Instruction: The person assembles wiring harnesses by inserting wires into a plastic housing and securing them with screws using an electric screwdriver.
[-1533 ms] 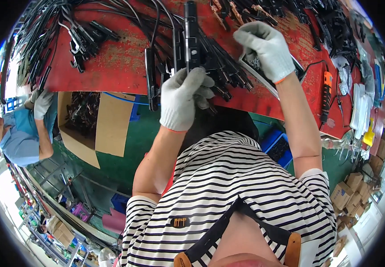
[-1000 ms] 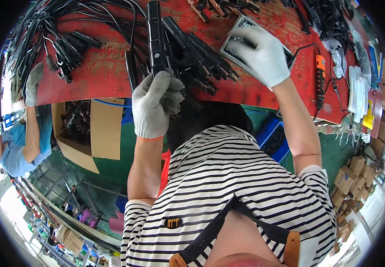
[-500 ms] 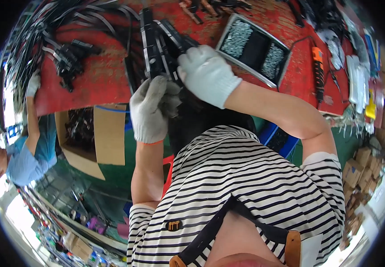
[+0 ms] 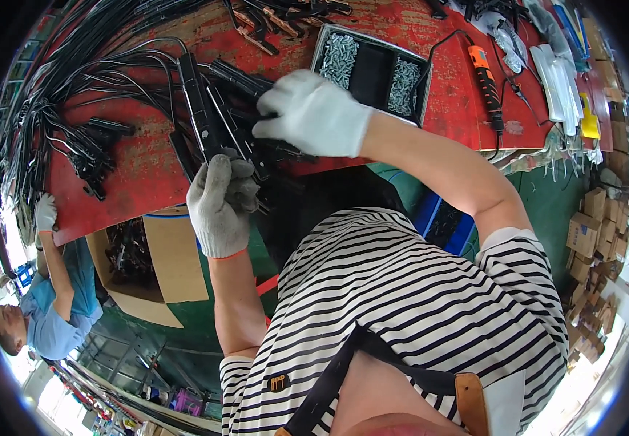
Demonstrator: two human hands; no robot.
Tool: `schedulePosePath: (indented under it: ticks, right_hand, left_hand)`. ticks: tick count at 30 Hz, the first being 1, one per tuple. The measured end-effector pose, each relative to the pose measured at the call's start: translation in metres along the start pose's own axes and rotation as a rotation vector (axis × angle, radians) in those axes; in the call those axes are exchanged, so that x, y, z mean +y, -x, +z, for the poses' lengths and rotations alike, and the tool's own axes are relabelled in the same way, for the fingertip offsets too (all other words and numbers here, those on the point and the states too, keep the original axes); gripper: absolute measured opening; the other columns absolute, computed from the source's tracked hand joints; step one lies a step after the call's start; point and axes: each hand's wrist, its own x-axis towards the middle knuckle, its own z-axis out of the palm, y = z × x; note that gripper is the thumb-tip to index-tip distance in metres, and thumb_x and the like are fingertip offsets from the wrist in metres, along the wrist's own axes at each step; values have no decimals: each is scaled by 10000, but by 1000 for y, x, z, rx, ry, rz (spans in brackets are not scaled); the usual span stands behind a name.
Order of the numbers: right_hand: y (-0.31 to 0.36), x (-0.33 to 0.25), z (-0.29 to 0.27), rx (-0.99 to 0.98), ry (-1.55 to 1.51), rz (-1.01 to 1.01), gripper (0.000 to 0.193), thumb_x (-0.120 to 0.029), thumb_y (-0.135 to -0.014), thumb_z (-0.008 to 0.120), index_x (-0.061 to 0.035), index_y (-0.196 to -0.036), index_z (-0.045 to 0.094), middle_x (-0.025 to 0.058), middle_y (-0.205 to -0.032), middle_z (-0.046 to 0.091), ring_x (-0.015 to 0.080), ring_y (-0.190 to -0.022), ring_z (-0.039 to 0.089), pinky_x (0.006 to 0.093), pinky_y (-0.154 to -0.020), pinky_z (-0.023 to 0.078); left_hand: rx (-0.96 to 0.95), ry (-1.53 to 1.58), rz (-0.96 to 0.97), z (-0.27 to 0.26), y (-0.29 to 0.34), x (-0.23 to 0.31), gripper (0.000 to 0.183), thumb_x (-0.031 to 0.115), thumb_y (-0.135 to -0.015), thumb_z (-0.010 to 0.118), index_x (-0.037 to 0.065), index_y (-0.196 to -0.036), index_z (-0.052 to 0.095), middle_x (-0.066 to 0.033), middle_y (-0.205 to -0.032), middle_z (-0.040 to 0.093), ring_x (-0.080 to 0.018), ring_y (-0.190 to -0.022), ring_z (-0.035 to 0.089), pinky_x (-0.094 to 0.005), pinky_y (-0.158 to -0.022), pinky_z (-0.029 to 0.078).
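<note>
Black bar (image 4: 198, 105) points lengthwise forward and slightly left.

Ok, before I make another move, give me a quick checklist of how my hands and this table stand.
1. Left hand has the long black part by its near end: ok.
2. Right hand holding a screw: cannot tell; it is curled, its grip hidden.
3. Open tray stocked with small silvery screws: ok, at both ends.
4. Orange-and-black tool in hand: not ok; it lies on the red table, toward the right.
5. Co-worker's hand away from yours: ok, at the table's left end.
</note>
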Motion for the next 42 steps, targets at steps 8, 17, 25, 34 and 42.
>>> schedulePosePath:
  ticks: [8, 17, 25, 34, 42]
  right_hand:
    - [149, 115, -64, -326, 381, 622, 359, -369, -963, 656, -158, -1243, 736, 116, -1120, 726, 350, -1096, 687, 490, -924, 574]
    - [144, 121, -52, -412, 353, 642, 242, -305, -981, 623, -142, -1069, 779, 87, -1046, 735, 335, -1045, 694, 477, -863, 574]
    - [74, 43, -68, 167, -580, 853, 259, -209, -986, 712, -21, -1155, 770, 111, -1057, 791, 167, -1002, 745, 306, -917, 560]
    - [-39, -29, -44, -223, -1006, 658, 290, -245, -944, 752, 1, -1093, 789, 143, -951, 794, 190, -874, 755, 330, -815, 586]
    - [-53, -26, -27, -359, -1031, 806, 252, -212, -923, 781, 26, -1006, 789, 65, -826, 753, 88, -722, 663, 257, -668, 533]
  left_hand:
    - [-76, 41, -34, 0, -1, -2, 262, 254, -1060, 664, 9, -1151, 683, -77, -877, 745, -114, -606, 644, -237, -504, 444]
    - [-118, 63, -55, 3, -4, -6, 248, 241, -1021, 707, 5, -1097, 702, -103, -907, 754, -125, -651, 671, -254, -530, 477]
    - [-94, -46, -65, 17, -5, -3, 258, 220, -993, 730, -12, -1102, 697, -106, -909, 768, -112, -655, 688, -237, -532, 504]
    - [-102, -215, 26, 23, -4, -2, 249, 210, -1000, 725, -34, -1048, 710, -106, -879, 772, -122, -664, 698, -238, -568, 536]
    - [-117, -218, 34, 22, 0, -5, 235, 171, -1014, 711, -56, -1071, 700, -99, -863, 760, -115, -672, 696, -246, -580, 549]
